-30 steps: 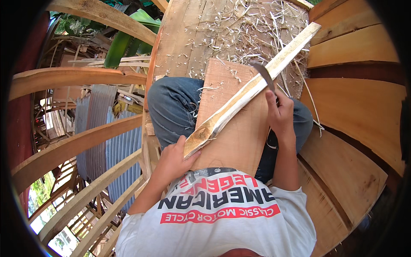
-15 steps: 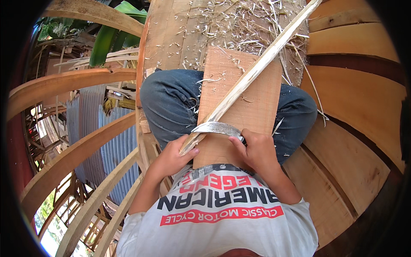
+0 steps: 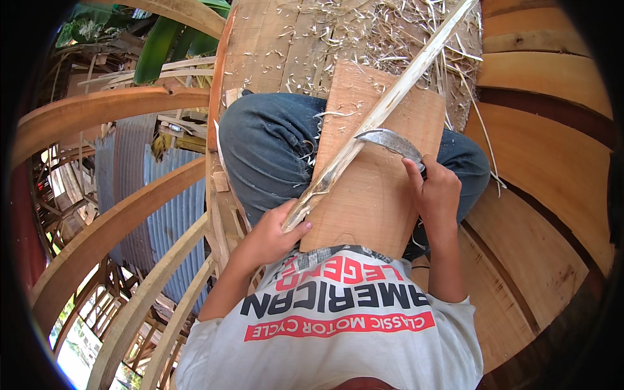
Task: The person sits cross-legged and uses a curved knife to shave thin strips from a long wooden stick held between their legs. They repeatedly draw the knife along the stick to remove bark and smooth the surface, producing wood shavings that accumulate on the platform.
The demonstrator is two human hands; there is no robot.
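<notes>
A long pale stick (image 3: 383, 110), peeled white over much of its length, slants from my lap up to the far right. My left hand (image 3: 276, 232) is wrapped round its near, browner end. In my right hand (image 3: 437, 194) is a curved knife (image 3: 393, 142), its handle mostly hidden by my fingers. The blade's tip meets the stick partway along its length. Beneath the stick, a flat wooden board (image 3: 364, 208) lies across my lap between my jeans-covered knees.
Thin wood shavings (image 3: 370, 32) litter the planks (image 3: 260, 52) beyond my knees. Curved wooden ribs (image 3: 117, 117) rise on the left, with corrugated metal sheets (image 3: 172, 221) past them. Planked siding (image 3: 539, 136) curves along the right. A green leaf (image 3: 156, 55) hangs at the upper left.
My right hand has moved away from me and to the right, taking the knife farther up the stick. My left hand keeps its hold on the near end, and the board appears slightly farther right.
</notes>
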